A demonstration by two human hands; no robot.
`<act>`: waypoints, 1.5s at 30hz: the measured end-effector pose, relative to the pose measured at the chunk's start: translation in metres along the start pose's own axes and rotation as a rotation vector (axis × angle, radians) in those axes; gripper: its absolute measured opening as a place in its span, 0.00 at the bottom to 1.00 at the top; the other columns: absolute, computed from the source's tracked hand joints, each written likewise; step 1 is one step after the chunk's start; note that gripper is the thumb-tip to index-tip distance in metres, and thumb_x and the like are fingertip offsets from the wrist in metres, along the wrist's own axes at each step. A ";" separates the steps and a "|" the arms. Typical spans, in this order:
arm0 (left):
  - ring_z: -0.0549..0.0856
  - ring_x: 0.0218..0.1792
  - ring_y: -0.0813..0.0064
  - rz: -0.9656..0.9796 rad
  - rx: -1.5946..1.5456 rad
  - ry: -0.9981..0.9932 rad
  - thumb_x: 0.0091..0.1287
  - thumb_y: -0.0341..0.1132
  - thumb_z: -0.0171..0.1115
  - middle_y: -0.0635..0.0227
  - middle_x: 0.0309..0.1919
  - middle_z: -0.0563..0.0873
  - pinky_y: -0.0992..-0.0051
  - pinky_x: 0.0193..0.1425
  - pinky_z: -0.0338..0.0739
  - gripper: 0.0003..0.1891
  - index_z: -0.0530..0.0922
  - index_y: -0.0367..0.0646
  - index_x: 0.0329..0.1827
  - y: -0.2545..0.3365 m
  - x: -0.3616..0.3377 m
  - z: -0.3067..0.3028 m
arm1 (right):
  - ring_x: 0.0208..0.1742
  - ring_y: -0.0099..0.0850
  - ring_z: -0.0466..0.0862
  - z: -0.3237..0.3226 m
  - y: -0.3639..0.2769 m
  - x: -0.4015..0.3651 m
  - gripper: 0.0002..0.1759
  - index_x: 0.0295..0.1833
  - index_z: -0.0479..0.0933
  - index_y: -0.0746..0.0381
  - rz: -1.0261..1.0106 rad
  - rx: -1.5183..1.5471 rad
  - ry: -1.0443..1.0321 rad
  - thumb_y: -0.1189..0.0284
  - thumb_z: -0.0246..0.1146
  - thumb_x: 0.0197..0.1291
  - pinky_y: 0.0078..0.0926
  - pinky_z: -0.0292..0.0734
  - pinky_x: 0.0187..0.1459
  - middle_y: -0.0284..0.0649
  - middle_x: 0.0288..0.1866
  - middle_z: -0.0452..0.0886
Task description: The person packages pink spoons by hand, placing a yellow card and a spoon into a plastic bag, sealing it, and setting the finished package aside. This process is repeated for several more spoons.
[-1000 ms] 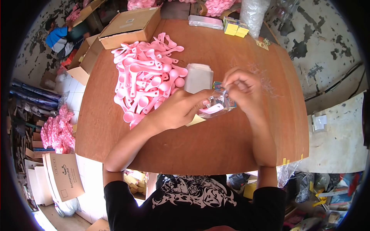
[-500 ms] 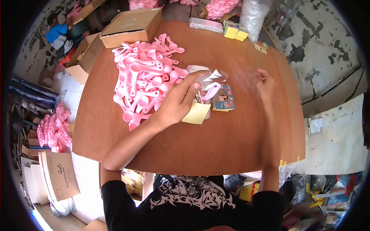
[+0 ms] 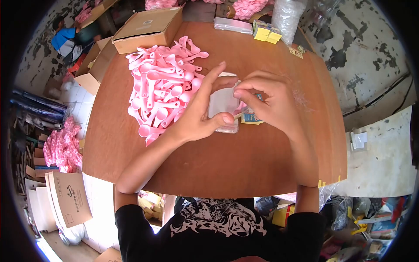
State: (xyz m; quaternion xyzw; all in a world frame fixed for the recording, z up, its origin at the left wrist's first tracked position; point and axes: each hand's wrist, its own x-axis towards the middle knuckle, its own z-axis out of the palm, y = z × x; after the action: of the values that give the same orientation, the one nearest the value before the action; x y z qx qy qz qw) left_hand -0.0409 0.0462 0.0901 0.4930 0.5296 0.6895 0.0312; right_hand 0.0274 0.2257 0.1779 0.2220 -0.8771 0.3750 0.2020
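My left hand [image 3: 201, 107] is open beside a stack of clear plastic bags [image 3: 221, 104], its thumb and fingers spread apart. Across from it, my right hand [image 3: 273, 100] is closed in a pinch on a clear bag with a pink measuring spoon [image 3: 241, 107] in it; my fingers hide most of this packet. Below my right hand lies a stack of printed cards [image 3: 251, 118], partly covered. To the left, a big heap of pink measuring spoons [image 3: 163, 87] spreads close to my left wrist.
A cardboard box [image 3: 148, 28] stands behind the spoon heap. Along the back edge are a pack of clear bags [image 3: 233, 25], yellow card stacks [image 3: 267, 32] and a large clear sack [image 3: 288, 19]. Another person [image 3: 67, 43] is at the far left. Loose film lies right of my hand.
My right hand has come in from the right and now pinches the packet. My left hand has let go of the packet with the yellow-backed card and spread its fingers.
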 end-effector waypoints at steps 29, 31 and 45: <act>0.87 0.37 0.80 -0.573 -0.041 0.017 0.71 0.31 0.63 0.65 0.39 0.89 0.80 0.37 0.85 0.10 0.83 0.32 0.48 -0.031 -0.011 0.001 | 0.36 0.20 0.83 0.040 0.068 -0.076 0.09 0.46 0.81 0.71 0.614 0.692 0.128 0.75 0.65 0.67 0.20 0.81 0.38 0.39 0.39 0.85; 0.87 0.37 0.80 -0.549 -0.038 0.027 0.71 0.30 0.63 0.65 0.39 0.89 0.80 0.37 0.85 0.10 0.83 0.32 0.49 -0.041 -0.015 0.000 | 0.36 0.21 0.83 0.044 0.076 -0.080 0.09 0.47 0.81 0.70 0.576 0.707 0.133 0.75 0.65 0.67 0.20 0.81 0.38 0.39 0.39 0.85; 0.87 0.38 0.82 -0.334 0.002 -0.046 0.67 0.18 0.59 0.63 0.40 0.90 0.80 0.42 0.83 0.09 0.87 0.35 0.44 -0.045 -0.018 -0.014 | 0.46 0.26 0.85 0.039 0.088 -0.085 0.10 0.44 0.84 0.69 0.348 0.670 0.083 0.87 0.57 0.64 0.23 0.83 0.48 0.40 0.45 0.85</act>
State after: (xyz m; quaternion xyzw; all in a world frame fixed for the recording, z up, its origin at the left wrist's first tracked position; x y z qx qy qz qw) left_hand -0.0635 0.0460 0.0450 0.4138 0.6040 0.6627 0.1573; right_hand 0.0423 0.2713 0.0589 0.1082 -0.7216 0.6782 0.0871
